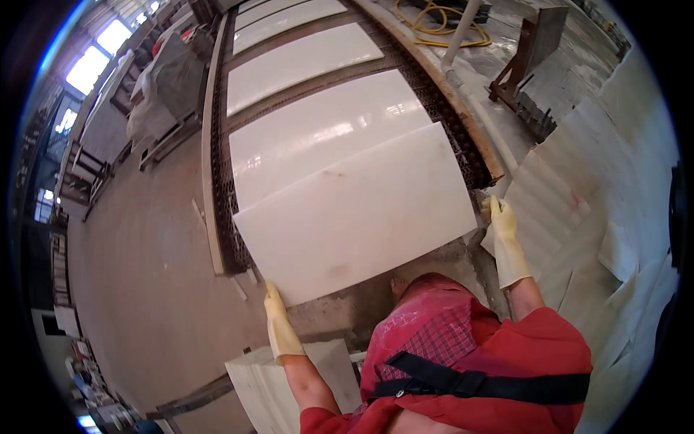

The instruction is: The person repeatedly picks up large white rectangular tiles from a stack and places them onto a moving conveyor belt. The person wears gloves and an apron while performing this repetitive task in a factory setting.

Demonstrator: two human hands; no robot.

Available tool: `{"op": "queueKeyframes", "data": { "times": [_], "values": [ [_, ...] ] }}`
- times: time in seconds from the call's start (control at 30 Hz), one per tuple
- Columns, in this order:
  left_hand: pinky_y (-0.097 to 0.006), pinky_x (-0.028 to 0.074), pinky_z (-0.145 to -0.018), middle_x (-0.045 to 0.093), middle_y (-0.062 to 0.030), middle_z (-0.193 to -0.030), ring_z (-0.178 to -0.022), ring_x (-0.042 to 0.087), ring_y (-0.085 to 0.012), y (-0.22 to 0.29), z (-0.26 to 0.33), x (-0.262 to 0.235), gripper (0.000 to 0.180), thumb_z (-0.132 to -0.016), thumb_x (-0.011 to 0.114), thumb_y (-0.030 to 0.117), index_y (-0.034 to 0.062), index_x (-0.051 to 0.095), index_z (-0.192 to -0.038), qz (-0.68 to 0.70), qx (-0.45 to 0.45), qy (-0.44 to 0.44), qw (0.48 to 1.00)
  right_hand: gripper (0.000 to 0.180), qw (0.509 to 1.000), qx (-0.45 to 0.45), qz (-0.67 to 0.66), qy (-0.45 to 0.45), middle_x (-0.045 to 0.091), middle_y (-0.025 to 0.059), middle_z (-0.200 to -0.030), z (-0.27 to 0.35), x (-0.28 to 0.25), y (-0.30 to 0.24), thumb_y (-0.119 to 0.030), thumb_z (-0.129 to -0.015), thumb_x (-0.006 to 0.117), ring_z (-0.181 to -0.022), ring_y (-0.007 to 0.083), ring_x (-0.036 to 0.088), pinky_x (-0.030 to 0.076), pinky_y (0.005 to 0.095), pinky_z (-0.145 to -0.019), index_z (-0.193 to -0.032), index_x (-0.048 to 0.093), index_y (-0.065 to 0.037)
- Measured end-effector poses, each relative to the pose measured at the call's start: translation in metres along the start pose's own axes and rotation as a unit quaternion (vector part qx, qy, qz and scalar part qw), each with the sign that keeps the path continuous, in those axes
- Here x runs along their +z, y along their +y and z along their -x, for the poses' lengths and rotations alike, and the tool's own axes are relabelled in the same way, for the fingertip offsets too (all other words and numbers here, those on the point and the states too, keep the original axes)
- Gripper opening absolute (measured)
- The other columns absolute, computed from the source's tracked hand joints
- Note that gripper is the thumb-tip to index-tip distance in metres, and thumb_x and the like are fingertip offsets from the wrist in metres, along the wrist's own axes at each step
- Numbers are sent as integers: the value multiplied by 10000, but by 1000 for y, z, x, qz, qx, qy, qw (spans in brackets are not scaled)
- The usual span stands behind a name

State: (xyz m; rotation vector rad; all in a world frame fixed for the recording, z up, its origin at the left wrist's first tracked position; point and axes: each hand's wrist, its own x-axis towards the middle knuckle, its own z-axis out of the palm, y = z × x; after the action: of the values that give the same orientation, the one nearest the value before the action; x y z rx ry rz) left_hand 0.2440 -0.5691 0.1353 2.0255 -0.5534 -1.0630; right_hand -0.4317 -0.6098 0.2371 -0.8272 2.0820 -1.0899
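A white, faintly stained stone slab [361, 210] lies tilted at the near end of a conveyor, its far edge overlapping a glossy white slab [325, 137]. My left hand [280, 322], in a pale yellow rubber glove, is at the slab's near left corner, its fingers closed against the edge. My right hand [502, 220], gloved alike, is beside the right edge near the other corner. Its fingers are curled, and a narrow gap seems to part them from the slab. What they hold, if anything, is hidden.
More white slabs [303, 61] lie along the conveyor, between its side rails [211, 173]. A pale stone block [289, 383] stands by my left forearm. Large whitish sheets [578, 210] lean at right. Beyond are a rusty bracket [510, 72], a pipe [477, 108] and a yellow hose [448, 40].
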Motion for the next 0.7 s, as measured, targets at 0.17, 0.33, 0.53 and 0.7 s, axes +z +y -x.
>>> {"op": "queueKeyframes", "data": {
  "times": [0.17,0.33,0.53,0.7],
  "values": [
    [-469,531,-895,625,-159,-1306,-1151,614,-325,2,-8,-7,818,-979,410,677,-16,524,-1398,-16,-48,-28,998,747,968,144,45,-201,733,123,-1049,-10,12,18,-676,-967,433,-916,217,693,533,343,-825,-1179,689,-7],
    [-404,453,-1028,626,-183,-1323,-1172,616,-322,6,-7,-2,837,-974,399,689,-35,564,-1360,-71,-6,9,997,817,957,160,-139,-197,695,132,-1194,-9,47,19,-733,-941,432,-1033,215,670,516,351,-904,-1247,663,-12],
    [-407,424,-1062,630,-225,-1300,-1202,601,-347,35,19,6,877,-965,347,712,-54,594,-1313,-169,9,66,983,885,981,133,-98,-98,686,142,-1220,3,49,35,-743,-936,424,-1116,236,635,489,353,-951,-1262,637,51],
    [-427,418,-1065,631,-253,-1281,-1222,586,-371,43,39,-2,909,-957,304,729,-62,609,-1286,-241,8,87,967,924,985,142,-62,-78,678,163,-1239,7,43,47,-759,-924,418,-1137,256,630,472,359,-978,-1256,630,76]
  ]
}}
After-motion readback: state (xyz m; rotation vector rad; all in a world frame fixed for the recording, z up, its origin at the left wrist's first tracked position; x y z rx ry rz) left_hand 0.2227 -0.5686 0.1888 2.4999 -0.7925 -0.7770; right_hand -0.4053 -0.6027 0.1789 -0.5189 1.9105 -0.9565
